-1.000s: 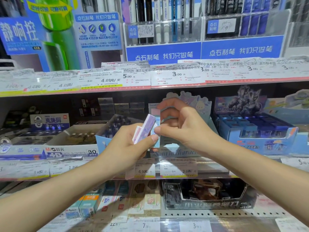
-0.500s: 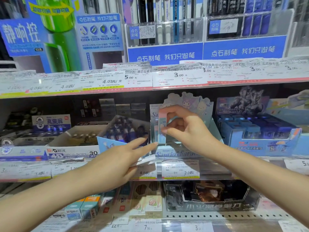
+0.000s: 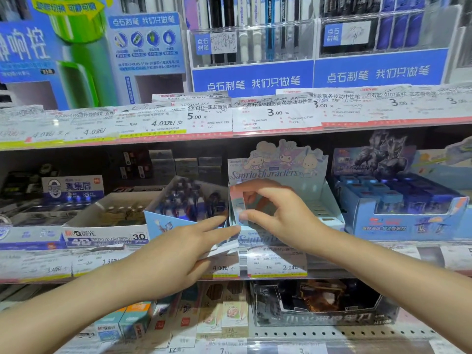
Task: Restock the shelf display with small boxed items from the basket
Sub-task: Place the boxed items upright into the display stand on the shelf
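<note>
While left hand (image 3: pixel 173 254) lies flat, right hand (image 3: pixel 278 213) pinches small box (image 3: pixel 238 209).

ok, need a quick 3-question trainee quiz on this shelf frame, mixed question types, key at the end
1. True or false: the right hand pinches a small box at the left end of the Sanrio display tray.
2. Multiple choice: the left hand is A) gripping a pen, B) flat with fingers extended toward the tray's front left corner, C) out of view.
3. Fill in: the price tag just under the tray reads about ____ yuan.

Key: 1 true; 2 B; 3 2.04
</note>
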`<state>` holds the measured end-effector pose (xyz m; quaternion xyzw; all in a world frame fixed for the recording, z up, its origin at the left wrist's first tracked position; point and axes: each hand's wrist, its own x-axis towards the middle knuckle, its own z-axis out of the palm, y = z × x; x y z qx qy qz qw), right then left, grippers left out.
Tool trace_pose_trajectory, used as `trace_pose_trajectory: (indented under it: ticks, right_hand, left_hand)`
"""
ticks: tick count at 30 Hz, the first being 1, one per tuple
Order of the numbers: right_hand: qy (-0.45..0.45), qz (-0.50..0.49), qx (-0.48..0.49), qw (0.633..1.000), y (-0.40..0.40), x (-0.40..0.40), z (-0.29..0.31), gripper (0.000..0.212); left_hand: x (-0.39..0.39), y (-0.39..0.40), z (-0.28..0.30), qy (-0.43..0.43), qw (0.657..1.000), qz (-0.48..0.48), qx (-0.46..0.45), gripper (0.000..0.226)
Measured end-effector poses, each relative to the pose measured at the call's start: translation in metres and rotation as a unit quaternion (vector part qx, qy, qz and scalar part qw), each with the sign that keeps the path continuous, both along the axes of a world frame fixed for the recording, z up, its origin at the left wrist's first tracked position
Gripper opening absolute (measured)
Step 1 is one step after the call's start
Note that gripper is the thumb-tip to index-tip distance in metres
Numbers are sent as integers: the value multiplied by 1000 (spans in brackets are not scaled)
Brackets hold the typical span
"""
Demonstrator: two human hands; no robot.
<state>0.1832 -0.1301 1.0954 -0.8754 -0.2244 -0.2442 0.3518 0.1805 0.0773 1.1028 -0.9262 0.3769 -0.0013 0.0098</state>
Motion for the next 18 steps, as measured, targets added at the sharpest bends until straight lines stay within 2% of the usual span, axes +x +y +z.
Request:
trace_pose_trajectory:
  ticks: [3,5,8,13,15,18]
  right_hand:
    - [-34,15,10,999,-1,0,0,13]
    - [-59,25,16,998,-2,1,1,21]
    - [-40,30,16,999,-3,3,1,34]
    - [31,50,44,997,-3,5,8,37]
    - [63,54,59,995,-5,2,13,39]
    - [34,37,111,993,-3,-11,15,41]
  left_hand:
    - [1,0,1,7,1000,-3,-1,67]
    - [0,-2,2,2,1000,4,8,66]
    - [1,-2,1,-11,1000,6,25,66]
    - [-1,-3,2,-19,1000,-10,1,65]
    - [-2,-1,2,-32,999,-22,-32,60]
    - [-4,1,1,-64,976,-82,-193,39]
